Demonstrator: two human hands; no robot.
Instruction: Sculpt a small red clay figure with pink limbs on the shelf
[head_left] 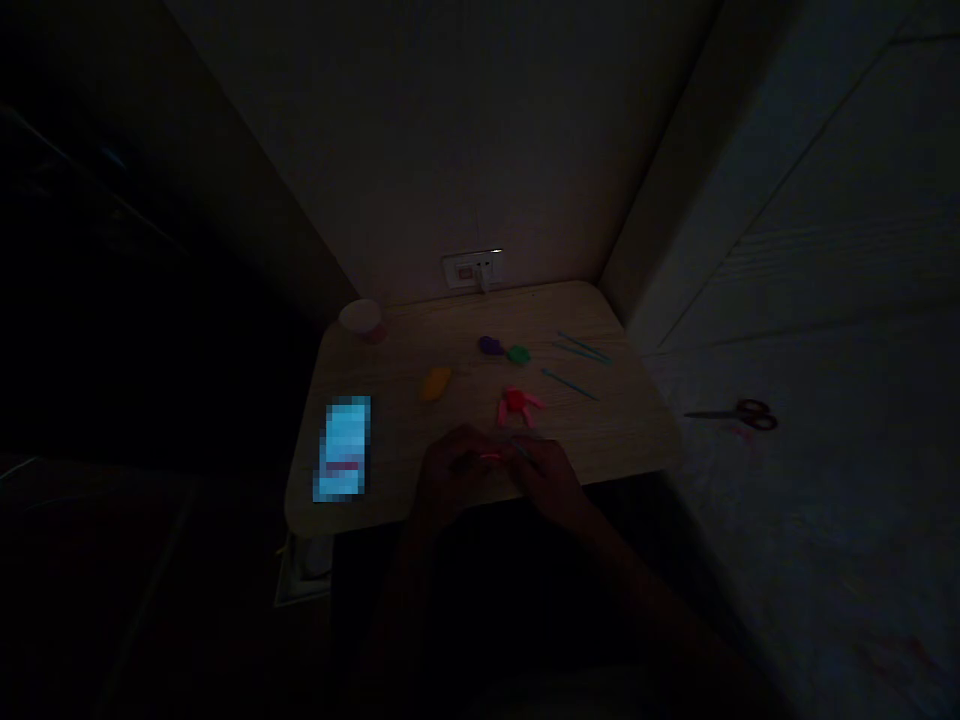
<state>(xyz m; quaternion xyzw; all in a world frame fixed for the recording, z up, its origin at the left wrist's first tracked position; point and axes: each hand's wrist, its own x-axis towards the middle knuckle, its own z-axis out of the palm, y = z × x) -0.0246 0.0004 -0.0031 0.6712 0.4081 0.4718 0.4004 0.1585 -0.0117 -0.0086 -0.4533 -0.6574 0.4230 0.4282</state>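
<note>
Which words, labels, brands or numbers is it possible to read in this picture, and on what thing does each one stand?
No text can be read in this picture.
The lit phone screen is pixelated, so anything on it is unreadable.
The wall socket plate is too small and dark to show any marking.
The scissors show no readable marking.

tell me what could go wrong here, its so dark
The pink bit between the left hand and right hand is close to the desk edge; in this dim light it could drop and be hard to find. The red clay figure lies just beyond them, so a slip might squash it.
</note>
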